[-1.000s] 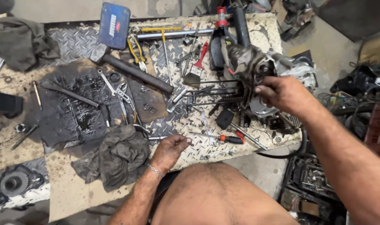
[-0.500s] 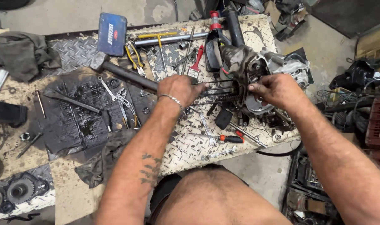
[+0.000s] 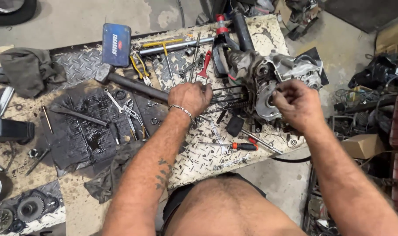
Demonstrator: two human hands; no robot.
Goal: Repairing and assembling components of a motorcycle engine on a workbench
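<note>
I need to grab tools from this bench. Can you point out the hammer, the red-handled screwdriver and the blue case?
hammer [image 3: 135,86], head view, on its dark handle, left of the left hand.
red-handled screwdriver [image 3: 244,146], head view, on its red and black grip.
blue case [image 3: 116,44], head view, middle of its lid.

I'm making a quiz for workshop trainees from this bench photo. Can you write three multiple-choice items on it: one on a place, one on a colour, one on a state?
1. Where does the screwdriver lie?
A. on the floor
B. on the bench, near the edge closest to the person
C. on top of the engine

2. What colour is the flat case at the far side of the bench?
A. blue
B. yellow
C. white

3. What is the left hand doing?
A. resting flat on a rag
B. holding a hammer aloft
C. touching the long studs beside the engine

Answers: 1 B, it lies on the patterned metal plate in front of the person. 2 A, its lid is plainly blue. 3 C, its fingers sit on the rods.
</note>
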